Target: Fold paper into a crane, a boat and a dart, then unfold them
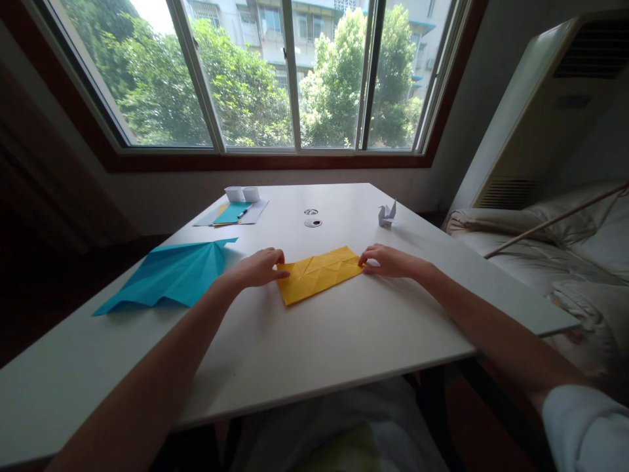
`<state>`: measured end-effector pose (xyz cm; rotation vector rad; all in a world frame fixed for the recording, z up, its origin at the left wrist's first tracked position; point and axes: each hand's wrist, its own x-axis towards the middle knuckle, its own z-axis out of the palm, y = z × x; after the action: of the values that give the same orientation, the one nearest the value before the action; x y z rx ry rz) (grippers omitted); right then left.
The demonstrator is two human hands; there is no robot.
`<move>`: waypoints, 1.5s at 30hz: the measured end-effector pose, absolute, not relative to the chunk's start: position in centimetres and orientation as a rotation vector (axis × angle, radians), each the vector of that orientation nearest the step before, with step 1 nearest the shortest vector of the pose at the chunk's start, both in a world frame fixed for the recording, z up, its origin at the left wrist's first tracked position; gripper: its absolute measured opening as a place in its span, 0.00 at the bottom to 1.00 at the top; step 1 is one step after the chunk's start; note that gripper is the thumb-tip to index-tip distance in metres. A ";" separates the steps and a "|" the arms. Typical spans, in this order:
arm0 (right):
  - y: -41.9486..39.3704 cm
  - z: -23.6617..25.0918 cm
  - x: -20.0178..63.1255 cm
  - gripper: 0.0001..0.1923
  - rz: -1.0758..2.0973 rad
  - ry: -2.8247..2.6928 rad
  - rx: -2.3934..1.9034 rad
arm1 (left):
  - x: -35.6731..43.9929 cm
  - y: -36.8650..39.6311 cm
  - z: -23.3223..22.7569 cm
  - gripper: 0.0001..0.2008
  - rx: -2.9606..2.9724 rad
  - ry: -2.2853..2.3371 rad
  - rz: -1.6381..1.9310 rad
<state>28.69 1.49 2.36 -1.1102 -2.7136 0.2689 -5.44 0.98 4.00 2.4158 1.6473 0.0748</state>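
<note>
Head view: looks down across a white table (pixel 295 351) toward a sliding window (pixel 260 98). Shows a yellow origami sheet (pixel 322 274) at the middle of the table, folded into a long rectangle and scored with crossing creases; cannot tell whether lying fully flat or slightly raised. Pinches the left end of the yellow origami sheet between thumb and fingers of the left hand (pixel 263 267); grips the right end likewise with the right hand (pixel 386 261). To the left of the yellow origami sheet, shows a turquoise pleated paper (pixel 171 272) with a zigzag near edge. Beyond the yellow origami sheet and to its left, shows a pile of coloured paper (pixel 230 213) topped with a pen (pixel 242 214), plus two small white containers (pixel 242 193). Directly beyond, shows two small round items (pixel 313 223), too small to make out. Beyond and to the right, shows a pale paper crane (pixel 386 215) standing upright. Well apart to the right, off the table, shows a cream sofa (pixel 521 239) and a thin stick (pixel 555 221).
</note>
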 end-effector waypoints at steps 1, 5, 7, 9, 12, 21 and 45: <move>1.5 2.3 28.7 0.12 0.265 -2.713 -1.109 | -5.4 1.0 4.1 0.21 2.379 1.653 0.111; 1.5 2.2 28.5 0.12 0.236 -2.698 -1.125 | -4.8 0.8 4.9 0.20 2.100 1.595 0.265; 1.4 2.1 28.3 0.13 0.218 -2.685 -1.131 | -4.4 0.4 5.4 0.22 1.964 1.483 0.409; 1.3 2.0 28.1 0.13 0.199 -2.674 -1.133 | -3.8 -0.3 6.0 0.22 1.882 1.349 0.586; 1.2 1.9 27.8 0.14 0.159 -2.669 -1.140 | -2.4 -1.6 6.8 0.20 1.812 1.141 0.780; 1.6 0.9 27.4 0.18 0.064 -2.677 -1.143 | 2.6 -5.3 5.8 0.14 1.819 0.631 0.712; -0.1 1.7 23.6 0.17 1.250 -1.724 -1.121 | 3.4 -4.5 3.2 0.11 2.292 0.715 0.773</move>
<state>23.62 -0.08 1.69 -1.1209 -1.7243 1.2503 3.35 -4.55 3.19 2.2924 0.7148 0.7732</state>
